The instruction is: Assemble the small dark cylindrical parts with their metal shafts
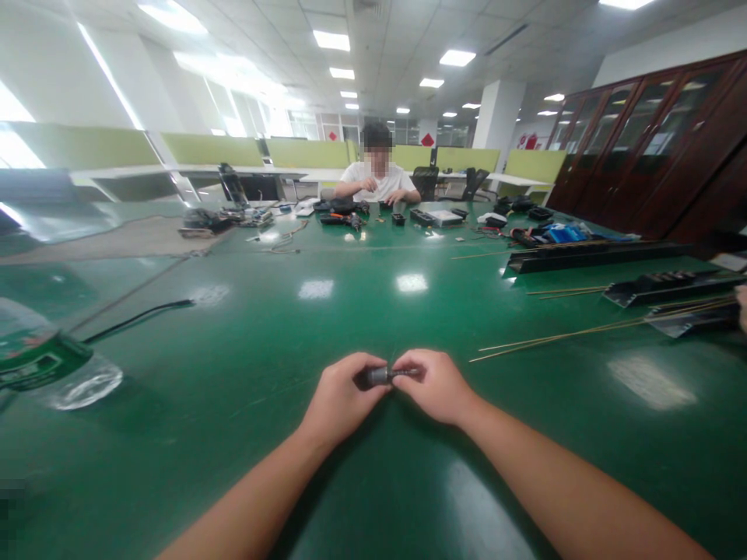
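Close in front of me, a small grey metal cylinder (378,376) lies level between my hands, just above or on the green table (257,435); which, I cannot tell. My left hand (344,389) is closed around the cylinder's left end, thumb below and fingers above. From its right end comes a thin dark rod (402,372). The thumb and fingers of my right hand (435,385) pinch this rod. Fingers cover both ends, so whether the piece is a drill chuck with a bit or a small motor does not show.
A water bottle (64,365) with a green label lies at the left, near a black cable (140,319). Thin brass-coloured rods (542,341) and black channels (583,257) lie at the right. Opposite sits a person (379,183) behind tools and small parts. Another hand (742,307) shows at the right edge.
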`<state>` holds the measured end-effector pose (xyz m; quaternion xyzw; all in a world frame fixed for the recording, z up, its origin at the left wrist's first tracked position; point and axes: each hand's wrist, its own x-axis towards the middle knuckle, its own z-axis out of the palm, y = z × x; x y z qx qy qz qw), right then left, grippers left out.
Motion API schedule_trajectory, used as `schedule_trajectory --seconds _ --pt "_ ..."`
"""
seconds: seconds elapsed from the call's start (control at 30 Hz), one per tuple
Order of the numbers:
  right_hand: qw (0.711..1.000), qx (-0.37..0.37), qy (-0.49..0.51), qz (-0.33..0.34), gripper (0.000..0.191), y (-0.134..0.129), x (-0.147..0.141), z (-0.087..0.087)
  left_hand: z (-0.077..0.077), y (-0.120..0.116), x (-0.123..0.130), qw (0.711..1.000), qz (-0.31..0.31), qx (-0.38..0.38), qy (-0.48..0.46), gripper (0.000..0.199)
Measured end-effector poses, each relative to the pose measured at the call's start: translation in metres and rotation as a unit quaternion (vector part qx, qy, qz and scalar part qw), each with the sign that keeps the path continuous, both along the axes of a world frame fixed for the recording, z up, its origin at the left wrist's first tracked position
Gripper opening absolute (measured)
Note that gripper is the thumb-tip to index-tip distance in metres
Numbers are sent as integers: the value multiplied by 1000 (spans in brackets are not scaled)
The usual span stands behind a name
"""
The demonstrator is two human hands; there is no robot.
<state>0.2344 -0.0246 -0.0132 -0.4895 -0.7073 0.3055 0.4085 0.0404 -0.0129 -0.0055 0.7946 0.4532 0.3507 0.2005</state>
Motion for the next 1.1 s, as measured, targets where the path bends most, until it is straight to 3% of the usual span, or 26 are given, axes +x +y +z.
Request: schedule_trajectory --seconds 1.1 --pt "1000 -6 -1 -5 10 -1 -1 0 3 0 1 1000 0 11 1 16"
